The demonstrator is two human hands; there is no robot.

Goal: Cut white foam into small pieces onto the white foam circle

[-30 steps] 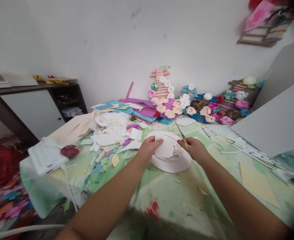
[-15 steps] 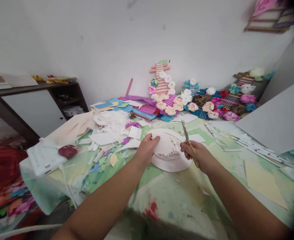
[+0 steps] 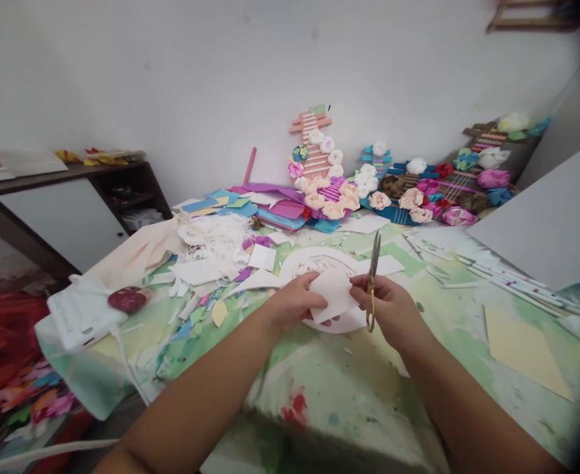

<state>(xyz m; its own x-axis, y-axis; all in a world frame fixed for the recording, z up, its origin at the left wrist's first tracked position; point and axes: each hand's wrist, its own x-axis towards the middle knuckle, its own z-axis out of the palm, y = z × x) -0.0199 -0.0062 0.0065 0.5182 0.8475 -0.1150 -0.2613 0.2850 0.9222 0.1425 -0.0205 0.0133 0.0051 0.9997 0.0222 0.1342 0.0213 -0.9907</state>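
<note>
A small piece of white paper (image 3: 335,295) is pinched between the thumb and fingers of my left hand (image 3: 293,304). Gold-handled scissors (image 3: 375,253) stand blade-up in my right hand (image 3: 393,308), whose fingertips also meet the paper's right edge. Their blades look closed and point away from me. Under the paper lies a round white plate (image 3: 290,258) with white paper bits in it, partly covered by the paper and my left hand. A white paper strip (image 3: 388,264) rests just right of the plate.
Shredded white paper (image 3: 215,240) and coloured sheets (image 3: 280,210) lie at the back left. Paper-flower guitar shapes (image 3: 314,158) lean on the wall. A white device (image 3: 79,316) with a cable sits at the left edge; a cream sheet (image 3: 524,349) lies to the right.
My left hand has lifted a piece of white paper off the plate, uncovering the bits inside. My right hand has come closer to it, with the scissors turned more upright.
</note>
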